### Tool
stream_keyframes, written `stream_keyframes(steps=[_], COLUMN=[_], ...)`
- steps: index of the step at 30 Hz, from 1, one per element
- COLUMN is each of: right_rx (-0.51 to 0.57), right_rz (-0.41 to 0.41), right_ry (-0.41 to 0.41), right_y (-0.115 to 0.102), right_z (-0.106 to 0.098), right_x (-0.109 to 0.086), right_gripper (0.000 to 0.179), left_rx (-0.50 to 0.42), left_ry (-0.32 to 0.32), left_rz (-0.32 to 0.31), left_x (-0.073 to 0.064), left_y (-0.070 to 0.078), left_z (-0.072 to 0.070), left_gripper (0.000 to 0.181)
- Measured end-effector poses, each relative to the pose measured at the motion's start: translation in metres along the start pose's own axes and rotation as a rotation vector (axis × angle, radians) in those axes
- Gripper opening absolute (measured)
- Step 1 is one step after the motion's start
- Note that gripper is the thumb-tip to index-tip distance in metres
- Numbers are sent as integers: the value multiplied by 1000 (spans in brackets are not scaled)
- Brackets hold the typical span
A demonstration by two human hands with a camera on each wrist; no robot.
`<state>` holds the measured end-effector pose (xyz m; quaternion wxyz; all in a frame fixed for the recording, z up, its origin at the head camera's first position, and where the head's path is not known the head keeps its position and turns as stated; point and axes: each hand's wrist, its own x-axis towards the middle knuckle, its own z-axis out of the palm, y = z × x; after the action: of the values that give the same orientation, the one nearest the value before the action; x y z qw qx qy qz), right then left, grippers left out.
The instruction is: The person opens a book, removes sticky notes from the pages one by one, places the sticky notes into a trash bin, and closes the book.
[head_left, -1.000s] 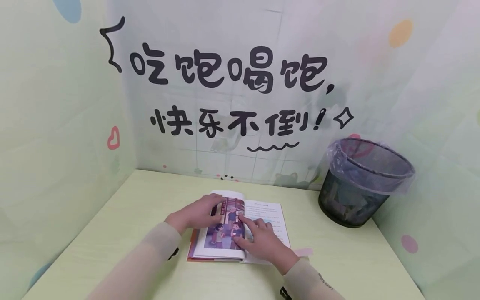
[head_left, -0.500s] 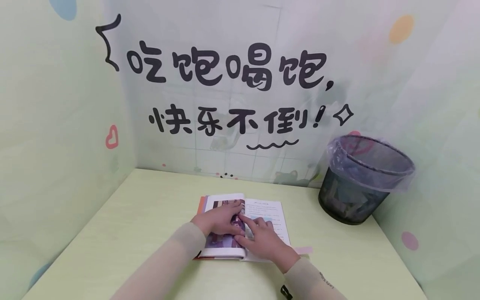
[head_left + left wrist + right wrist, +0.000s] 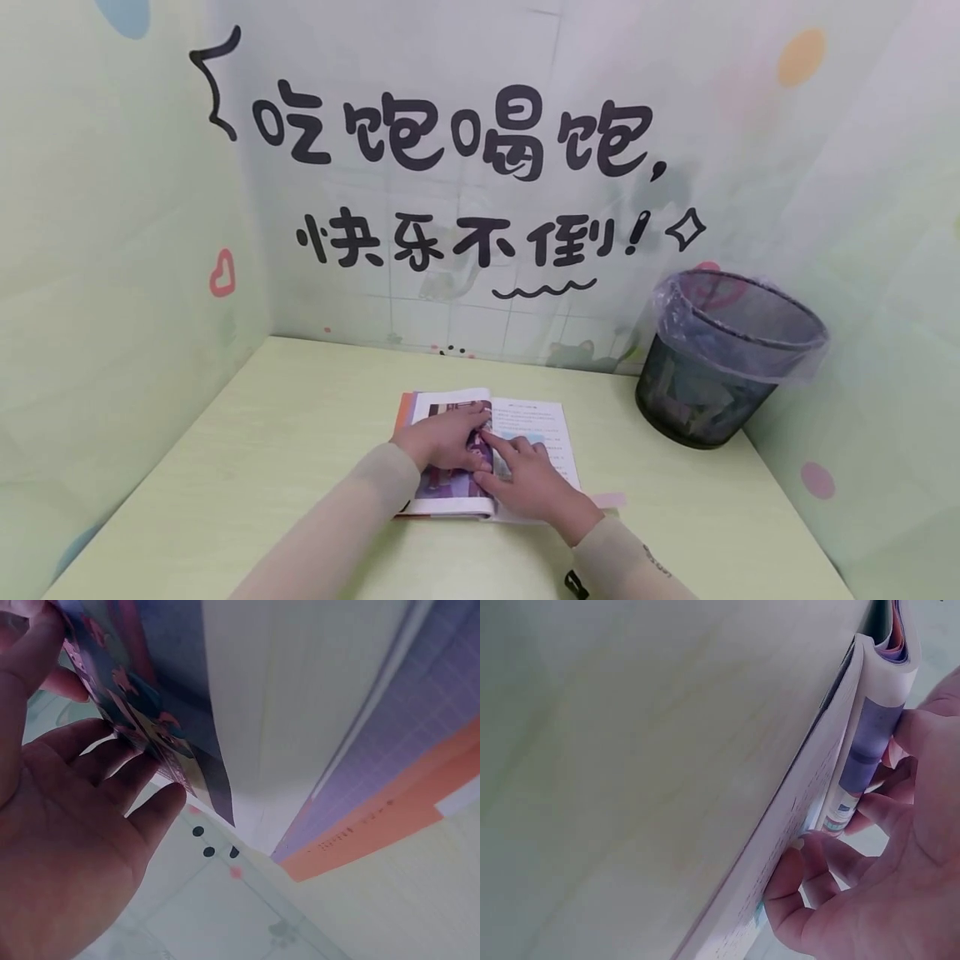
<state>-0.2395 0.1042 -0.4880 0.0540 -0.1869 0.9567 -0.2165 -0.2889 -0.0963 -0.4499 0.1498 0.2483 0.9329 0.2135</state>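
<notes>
An open book (image 3: 551, 417) lies on the table, its left page bearing a purple illustration (image 3: 444, 485) and its right page printed with text. My left hand (image 3: 441, 440) rests across the illustrated page, fingertips close to the centre fold. From the other side, my right hand (image 3: 531, 483) touches the fold with index finger and thumb, its other fingers bent over the text page. In the left wrist view, extended fingers (image 3: 101, 761) lie against the picture page, with an orange cover edge (image 3: 360, 847) beyond. The right wrist view shows bent fingers (image 3: 784, 889) against the text page (image 3: 780, 825).
A dark mesh bin (image 3: 697, 400) with a clear purplish liner stands at the table's back right. By the book's lower right corner lies a pink strip (image 3: 607, 500). Printed fabric walls (image 3: 450, 325) enclose the pale table (image 3: 247, 467) on the back and sides.
My left hand has slid right across the illustrated page towards the fold, then stayed nearly still, uncovering the orange left edge. My right hand has hardly moved.
</notes>
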Motion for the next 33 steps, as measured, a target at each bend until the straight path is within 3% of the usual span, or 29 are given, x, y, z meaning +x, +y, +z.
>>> stream_keyframes(steps=[7,10,13,16,21,26,33], right_rx=[68,125,146,93,41,55,75], right_rz=[-24,1,86,210,353,356,324], right_ry=[-52,-36,40,103,105,113,149], right_y=[8,15,22,30,46,54,49], right_z=[-13,-24,-38,-48,-51,-44,-37], right_x=[2,6,9,12,16,20,22], right_gripper=[75,66,51,42,40,36,16], left_rx=[39,49,62,68,70,64,47], left_ry=[-1,-2,0,-1,-3,-6,-10], left_rz=[-14,-25,-38,-54,-73,-77,-88], left_x=[3,3,4,5,4,5,5], left_y=[3,5,8,11,12,10,8], left_z=[3,3,1,0,2,5,6], left_gripper=[89,93,95,94,94,94,95])
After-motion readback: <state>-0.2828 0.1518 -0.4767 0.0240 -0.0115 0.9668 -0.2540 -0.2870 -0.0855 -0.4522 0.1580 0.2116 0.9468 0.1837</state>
